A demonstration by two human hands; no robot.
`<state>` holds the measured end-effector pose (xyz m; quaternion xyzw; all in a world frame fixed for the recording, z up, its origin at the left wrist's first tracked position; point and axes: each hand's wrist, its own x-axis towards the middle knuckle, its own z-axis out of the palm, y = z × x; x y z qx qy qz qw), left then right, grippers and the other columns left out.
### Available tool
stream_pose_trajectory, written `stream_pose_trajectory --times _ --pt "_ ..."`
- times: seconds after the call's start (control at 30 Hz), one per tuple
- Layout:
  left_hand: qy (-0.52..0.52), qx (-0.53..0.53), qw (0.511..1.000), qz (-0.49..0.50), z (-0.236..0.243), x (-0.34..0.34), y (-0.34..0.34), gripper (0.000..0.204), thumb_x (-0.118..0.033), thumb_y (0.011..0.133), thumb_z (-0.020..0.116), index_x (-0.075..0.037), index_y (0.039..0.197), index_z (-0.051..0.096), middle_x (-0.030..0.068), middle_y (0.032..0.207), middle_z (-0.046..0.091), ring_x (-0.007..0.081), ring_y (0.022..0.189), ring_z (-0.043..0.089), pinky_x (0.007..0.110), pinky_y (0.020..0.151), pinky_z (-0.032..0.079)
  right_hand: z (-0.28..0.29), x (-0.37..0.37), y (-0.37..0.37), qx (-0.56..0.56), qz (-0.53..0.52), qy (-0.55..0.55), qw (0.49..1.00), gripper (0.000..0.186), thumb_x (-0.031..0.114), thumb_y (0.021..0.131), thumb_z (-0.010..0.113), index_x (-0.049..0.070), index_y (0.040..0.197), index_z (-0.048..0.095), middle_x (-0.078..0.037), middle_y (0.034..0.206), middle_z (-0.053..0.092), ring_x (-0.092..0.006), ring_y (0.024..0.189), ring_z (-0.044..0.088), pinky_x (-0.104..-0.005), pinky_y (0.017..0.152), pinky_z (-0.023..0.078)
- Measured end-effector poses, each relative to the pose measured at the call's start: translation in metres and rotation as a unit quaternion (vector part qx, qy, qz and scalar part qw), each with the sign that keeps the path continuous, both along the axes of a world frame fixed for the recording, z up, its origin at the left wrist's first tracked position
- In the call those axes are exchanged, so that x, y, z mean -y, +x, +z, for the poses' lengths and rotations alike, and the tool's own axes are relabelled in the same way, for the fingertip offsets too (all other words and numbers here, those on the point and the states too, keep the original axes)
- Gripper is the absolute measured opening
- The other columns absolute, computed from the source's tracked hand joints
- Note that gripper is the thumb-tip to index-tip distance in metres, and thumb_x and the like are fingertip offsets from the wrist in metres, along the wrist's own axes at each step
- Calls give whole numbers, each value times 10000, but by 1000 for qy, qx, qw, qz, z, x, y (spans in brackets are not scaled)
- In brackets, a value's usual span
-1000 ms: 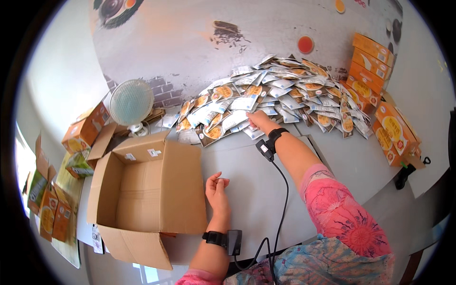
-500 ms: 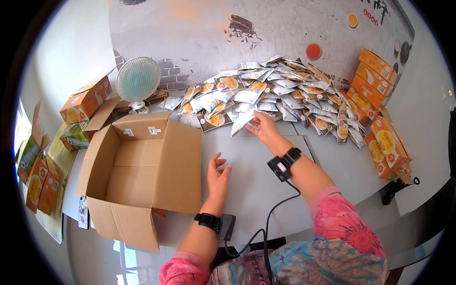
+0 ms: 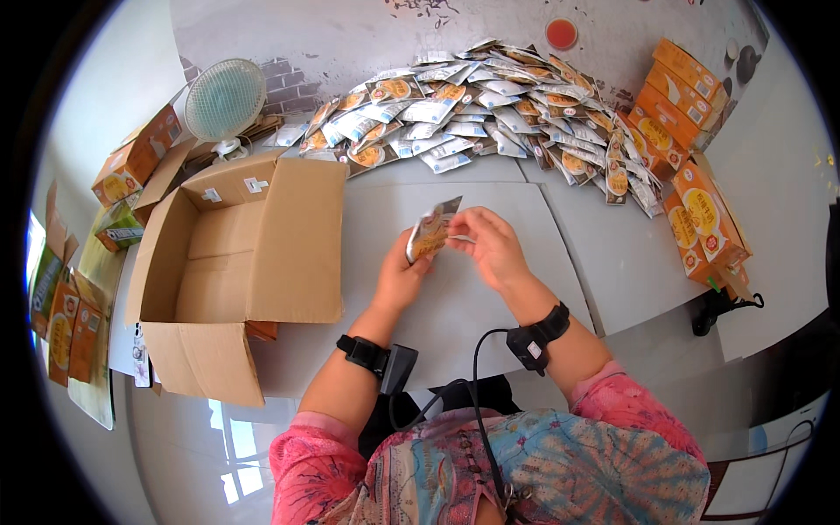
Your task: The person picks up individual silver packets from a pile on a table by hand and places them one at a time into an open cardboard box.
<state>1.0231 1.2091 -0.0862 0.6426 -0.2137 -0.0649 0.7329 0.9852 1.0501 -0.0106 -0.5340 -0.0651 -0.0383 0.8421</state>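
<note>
Over the middle of the table, my left hand (image 3: 403,271) is closed on a small foil sachet (image 3: 430,232) with a brown and orange printed front. The sachet stands tilted up from the fingers. Close by its right edge is my right hand (image 3: 490,248), fingers bent and apart. Whether its fingertips touch the sachet I cannot tell. Beyond both hands, a large heap of similar sachets (image 3: 446,114) covers the back of the table. To the left of my hands stands an open cardboard box (image 3: 297,241), its flaps folded outward and its visible floor bare.
A fan (image 3: 225,101) stands behind the box. Orange cartons (image 3: 706,223) are stacked at the right, and more orange cartons (image 3: 140,157) sit at the far left. A cable (image 3: 479,394) runs between my forearms from the wrist devices.
My right hand has drawn a sachet back from the heap to the middle. The left hand has moved up and taken hold of it. The view has tilted downward.
</note>
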Motion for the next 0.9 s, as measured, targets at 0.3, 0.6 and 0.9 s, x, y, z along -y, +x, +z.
stream_pose_trajectory --times 0.3,0.6,0.9 --pt "-158 -228 956 -97 30 -5 -5 429 -34 817 612 -78 1202 429 56 1064 596 167 888 606 310 629 559 -51 29 8 -110 105 -120 981 386 348 875 579 65 1133 526 -20 1032 578 -94 921 533 -250 743 448" --pt "-56 -162 983 -58 27 4 -9 447 -34 762 683 -31 1133 435 72 965 610 138 766 600 260 520 512 -46 19 -8 -105 124 -165 973 370 343 874 582 55 1103 539 -8 945 596 -80 831 544 -239 635 453" --pt "4 -129 990 -55 27 7 -8 470 -63 758 695 -35 1149 435 42 926 606 107 714 588 231 480 484 -60 15 -6 -60 70 -120 988 364 290 878 587 -1 1089 531 -42 971 596 -80 860 540 -234 741 447"
